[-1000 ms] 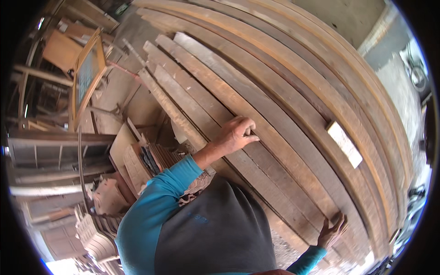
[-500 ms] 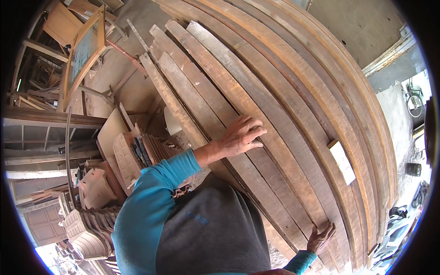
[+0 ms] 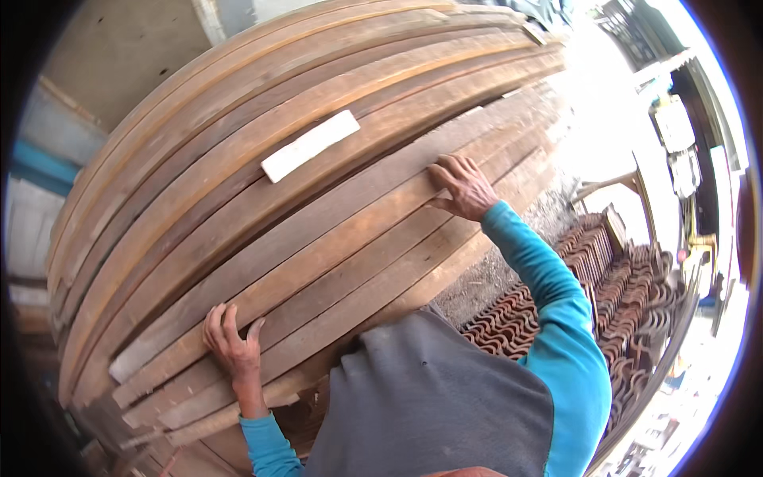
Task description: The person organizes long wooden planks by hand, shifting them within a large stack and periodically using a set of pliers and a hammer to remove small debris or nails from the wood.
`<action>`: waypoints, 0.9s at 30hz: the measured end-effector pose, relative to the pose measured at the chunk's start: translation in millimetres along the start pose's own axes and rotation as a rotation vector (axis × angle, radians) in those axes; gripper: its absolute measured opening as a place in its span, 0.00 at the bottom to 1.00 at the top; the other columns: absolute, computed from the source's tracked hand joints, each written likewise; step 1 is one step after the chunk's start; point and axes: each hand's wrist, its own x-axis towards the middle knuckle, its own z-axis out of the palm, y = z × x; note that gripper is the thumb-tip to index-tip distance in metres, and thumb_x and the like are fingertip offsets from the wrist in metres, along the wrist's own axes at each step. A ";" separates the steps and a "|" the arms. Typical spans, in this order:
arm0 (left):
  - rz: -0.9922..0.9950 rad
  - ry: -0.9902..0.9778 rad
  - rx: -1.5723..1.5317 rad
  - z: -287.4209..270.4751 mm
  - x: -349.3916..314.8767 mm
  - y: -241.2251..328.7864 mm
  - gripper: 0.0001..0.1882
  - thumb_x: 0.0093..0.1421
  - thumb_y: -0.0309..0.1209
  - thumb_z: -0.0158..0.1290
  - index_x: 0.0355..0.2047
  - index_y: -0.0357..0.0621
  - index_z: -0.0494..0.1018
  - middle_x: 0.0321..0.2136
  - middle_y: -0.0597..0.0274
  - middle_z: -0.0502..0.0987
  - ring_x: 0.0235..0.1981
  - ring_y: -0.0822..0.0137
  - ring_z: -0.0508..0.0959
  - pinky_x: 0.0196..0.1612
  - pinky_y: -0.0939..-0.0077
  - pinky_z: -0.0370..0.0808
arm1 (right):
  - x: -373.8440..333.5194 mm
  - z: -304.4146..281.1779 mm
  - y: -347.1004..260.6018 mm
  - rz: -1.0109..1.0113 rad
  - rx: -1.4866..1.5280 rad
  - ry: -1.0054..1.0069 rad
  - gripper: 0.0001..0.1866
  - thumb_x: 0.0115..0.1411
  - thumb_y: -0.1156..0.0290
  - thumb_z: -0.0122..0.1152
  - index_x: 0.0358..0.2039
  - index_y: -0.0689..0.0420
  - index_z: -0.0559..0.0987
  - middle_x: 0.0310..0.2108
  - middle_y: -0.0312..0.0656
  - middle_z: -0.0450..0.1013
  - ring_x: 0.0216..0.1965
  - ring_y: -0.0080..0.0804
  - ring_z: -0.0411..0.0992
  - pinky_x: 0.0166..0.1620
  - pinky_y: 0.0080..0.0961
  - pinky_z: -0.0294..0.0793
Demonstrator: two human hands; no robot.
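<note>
Long weathered wooden planks lie side by side in front of me, slanting up to the right. My left hand (image 3: 230, 342) is closed over an orange-brown plank (image 3: 334, 277) toward its left end, fingers at the far edge and thumb on the near side. Farther right, my right hand (image 3: 463, 189) grips the same plank, its fingers bent over the top. A greyish plank (image 3: 318, 238) lies along its far side, with a dark gap beyond. Narrower brown planks (image 3: 350, 314) run along its near side, close to my body. The undersides of the planks are hidden.
A short whitish wood block (image 3: 310, 146) rests on the planks beyond my hands. Several more long boards (image 3: 238, 103) curve behind it. Stacks of wavy reddish-brown roof tiles (image 3: 612, 302) stand to my right, near a wooden frame (image 3: 620, 187).
My view has swung round to the right, so the planks now slant the other way and the tile stacks appear at right. Both hands are still on the planks.
</note>
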 end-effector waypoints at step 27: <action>-0.028 -0.361 -0.038 -69.7 1.5 -31.7 0.42 0.35 0.31 0.77 0.51 0.45 0.68 0.49 0.49 0.68 0.53 0.44 0.69 0.56 0.47 0.65 | -19.9 2.9 -42.5 0.008 0.055 -0.036 0.36 0.61 0.46 0.68 0.62 0.54 0.71 0.62 0.51 0.67 0.64 0.50 0.66 0.65 0.48 0.67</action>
